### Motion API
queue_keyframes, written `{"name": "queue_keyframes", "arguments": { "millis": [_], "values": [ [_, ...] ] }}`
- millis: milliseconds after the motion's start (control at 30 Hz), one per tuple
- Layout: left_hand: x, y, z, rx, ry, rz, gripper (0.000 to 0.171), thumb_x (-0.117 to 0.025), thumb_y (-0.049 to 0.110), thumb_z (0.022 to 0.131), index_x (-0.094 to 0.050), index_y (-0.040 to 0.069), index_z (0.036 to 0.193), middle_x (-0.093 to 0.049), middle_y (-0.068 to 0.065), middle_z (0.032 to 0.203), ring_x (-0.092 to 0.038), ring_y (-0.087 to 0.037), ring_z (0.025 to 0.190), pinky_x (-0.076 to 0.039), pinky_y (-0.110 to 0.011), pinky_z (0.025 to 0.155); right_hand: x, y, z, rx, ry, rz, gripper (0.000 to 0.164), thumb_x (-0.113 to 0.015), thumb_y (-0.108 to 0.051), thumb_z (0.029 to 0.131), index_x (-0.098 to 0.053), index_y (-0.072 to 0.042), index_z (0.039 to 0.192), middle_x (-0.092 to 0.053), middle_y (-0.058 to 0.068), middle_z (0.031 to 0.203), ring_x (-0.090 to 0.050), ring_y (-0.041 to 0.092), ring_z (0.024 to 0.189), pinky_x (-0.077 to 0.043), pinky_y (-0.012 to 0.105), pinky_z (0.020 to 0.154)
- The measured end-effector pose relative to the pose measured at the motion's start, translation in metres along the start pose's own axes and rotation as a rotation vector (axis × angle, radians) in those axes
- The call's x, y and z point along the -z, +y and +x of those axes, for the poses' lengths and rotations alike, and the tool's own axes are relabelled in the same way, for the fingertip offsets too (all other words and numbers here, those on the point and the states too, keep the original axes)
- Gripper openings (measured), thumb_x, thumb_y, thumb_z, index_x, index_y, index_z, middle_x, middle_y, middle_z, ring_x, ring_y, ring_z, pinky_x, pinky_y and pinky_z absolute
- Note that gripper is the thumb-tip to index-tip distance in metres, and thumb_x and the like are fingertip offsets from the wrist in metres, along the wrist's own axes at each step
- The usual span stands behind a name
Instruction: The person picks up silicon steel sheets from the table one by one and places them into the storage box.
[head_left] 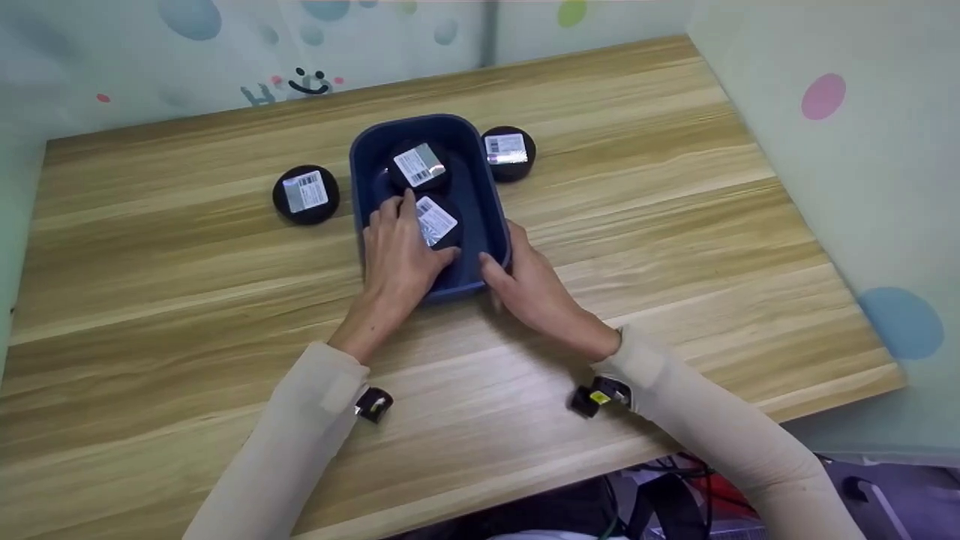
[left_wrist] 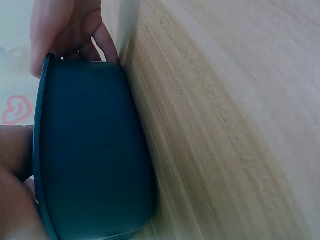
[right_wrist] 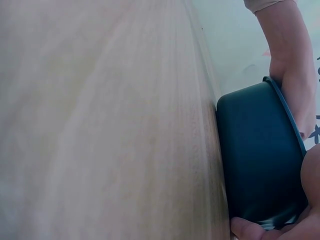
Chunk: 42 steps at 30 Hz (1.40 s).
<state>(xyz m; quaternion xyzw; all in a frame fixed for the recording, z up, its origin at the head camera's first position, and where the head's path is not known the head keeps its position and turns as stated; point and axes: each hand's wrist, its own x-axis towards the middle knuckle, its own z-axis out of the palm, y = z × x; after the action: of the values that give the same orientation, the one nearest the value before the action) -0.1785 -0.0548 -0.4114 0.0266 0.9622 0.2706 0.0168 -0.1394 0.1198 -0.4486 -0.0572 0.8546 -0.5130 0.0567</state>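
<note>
A dark blue rectangular box [head_left: 470, 199], open at the top, stands on the table. Inside it lie two round black discs with silver-and-white labels, a far disc [head_left: 418, 165] and a nearer disc [head_left: 437, 219]. My left hand [head_left: 397, 255] reaches over the box's left side and holds the nearer disc between fingers and thumb, covering its left part. At the near right corner, my right hand [head_left: 534, 285] grips the box, thumb at the rim and fingers along the outer wall. The left wrist view shows the box's outer wall [left_wrist: 95, 145] beside the left hand.
Another labelled black disc [head_left: 306, 195] lies on the table left of the box. One more disc [head_left: 508, 154] sits right against the box's far right side. The wooden table [head_left: 675, 247] is bordered by pale walls with coloured spots [head_left: 823, 96].
</note>
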Motion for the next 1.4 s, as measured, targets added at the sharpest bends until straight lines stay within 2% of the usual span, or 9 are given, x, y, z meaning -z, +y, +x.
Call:
{"name": "queue_keyframes", "arguments": {
  "millis": [367,567,867,1133,1400],
  "values": [
    [-0.0005,-0.0037,0.0009,0.012,-0.002,-0.003,0.102,-0.087,0.033,0.077,-0.031,-0.004,0.154,-0.042,-0.025,0.152,-0.043,-0.04,0.138,-0.033,-0.049,0.118,-0.0026,0.0,0.0017,0.005,-0.009,0.03,0.054,-0.053,-0.026,0.101,-0.035,-0.01,0.149,-0.054,0.0,0.055,-0.057,0.022,0.047,-0.045,0.028,0.054],
    [-0.0018,-0.0034,0.0011,0.014,-0.005,0.019,0.101,-0.087,0.033,0.077,-0.032,-0.005,0.153,-0.044,-0.025,0.151,-0.044,-0.041,0.136,-0.035,-0.049,0.116,-0.0023,-0.0011,0.0016,-0.003,0.001,0.008,0.056,-0.053,-0.027,0.101,-0.034,-0.011,0.151,-0.054,-0.001,0.054,-0.057,0.019,0.046,-0.047,0.028,0.059],
    [-0.0037,-0.0009,0.0013,0.031,-0.062,0.059,0.098,-0.081,0.036,0.084,-0.027,-0.005,0.155,-0.037,-0.027,0.155,-0.04,-0.042,0.141,-0.032,-0.051,0.119,-0.0015,-0.0012,0.0008,-0.02,0.0,0.014,0.057,-0.053,-0.027,0.101,-0.032,-0.012,0.152,-0.055,0.002,0.055,-0.059,0.024,0.048,-0.045,0.028,0.055],
    [-0.0055,0.0,0.0018,0.052,-0.083,0.05,0.098,-0.08,0.035,0.085,-0.025,-0.003,0.156,-0.034,-0.027,0.157,-0.039,-0.041,0.143,-0.031,-0.051,0.119,-0.001,0.0005,0.0013,-0.008,0.006,0.001,0.058,-0.053,-0.026,0.101,-0.033,-0.01,0.152,-0.053,-0.002,0.054,-0.055,0.017,0.045,-0.047,0.028,0.059],
    [-0.0062,-0.0005,0.0034,0.071,-0.091,0.019,0.105,-0.084,0.036,0.081,-0.023,0.0,0.158,-0.027,-0.026,0.161,-0.037,-0.041,0.144,-0.029,-0.052,0.121,-0.0004,0.0012,0.0022,-0.002,0.01,-0.01,0.058,-0.053,-0.026,0.1,-0.033,-0.009,0.152,-0.053,-0.003,0.056,-0.054,0.012,0.045,-0.049,0.028,0.064]
  ]
}}
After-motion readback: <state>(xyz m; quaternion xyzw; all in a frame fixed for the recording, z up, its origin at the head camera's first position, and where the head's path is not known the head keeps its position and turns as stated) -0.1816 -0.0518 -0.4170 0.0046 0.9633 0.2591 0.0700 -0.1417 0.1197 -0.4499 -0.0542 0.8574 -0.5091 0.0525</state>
